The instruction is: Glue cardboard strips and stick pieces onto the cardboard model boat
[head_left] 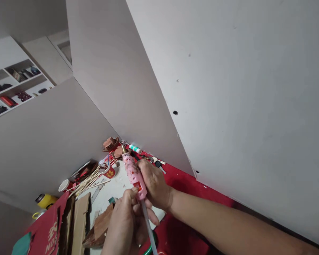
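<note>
My right hand (154,184) is wrapped around a pink glue gun (133,173) whose brass nozzle points away toward the wall. A clear glue stick (149,225) pokes out of the gun's rear. My left hand (127,219) pinches the back end of the gun where the stick enters. Under the hands lies a white work surface (114,187) on a red cloth (183,198). A brown cardboard piece (101,226) sits just left of my left hand.
A bundle of thin wooden skewers (87,182) lies to the left, near a tape roll (107,171). Cardboard sheets (78,223), a white cup (63,185), a yellow can (45,200) and keys (158,163) lie around. Grey walls (228,88) rise close behind; shelves (13,88) are far left.
</note>
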Tool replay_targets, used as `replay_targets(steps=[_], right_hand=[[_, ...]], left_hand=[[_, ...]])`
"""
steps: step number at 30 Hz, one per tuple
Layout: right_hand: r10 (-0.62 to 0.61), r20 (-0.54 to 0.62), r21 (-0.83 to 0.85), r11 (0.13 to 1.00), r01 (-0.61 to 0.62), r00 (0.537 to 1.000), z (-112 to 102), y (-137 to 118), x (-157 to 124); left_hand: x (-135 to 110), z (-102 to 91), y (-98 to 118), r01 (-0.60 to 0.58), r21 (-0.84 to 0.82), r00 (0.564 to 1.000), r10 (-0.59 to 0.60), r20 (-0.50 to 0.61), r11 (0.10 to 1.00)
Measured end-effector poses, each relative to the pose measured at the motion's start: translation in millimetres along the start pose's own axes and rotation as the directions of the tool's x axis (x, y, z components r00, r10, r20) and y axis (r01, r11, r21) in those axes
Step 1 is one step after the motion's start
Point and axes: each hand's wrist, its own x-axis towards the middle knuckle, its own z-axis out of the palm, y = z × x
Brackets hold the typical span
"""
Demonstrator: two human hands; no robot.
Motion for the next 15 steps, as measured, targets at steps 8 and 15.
replay_targets(steps=[8,15], right_hand=[[-0.004,-0.048,0.017,1.000,0.005,0.999,0.1,4.0,-2.8],[0.011,-0.085,0.006,1.000,-0.010,0.996,-1.6,6.8,0.9]], left_hand=[[-2.0,-0.7,-3.7,0.028,-0.212,0.971,0.024,0.238,0.977],[-4.7,-6.0,-25.7,-0.127,-0.034,0.979,0.131,0.153,0.991]])
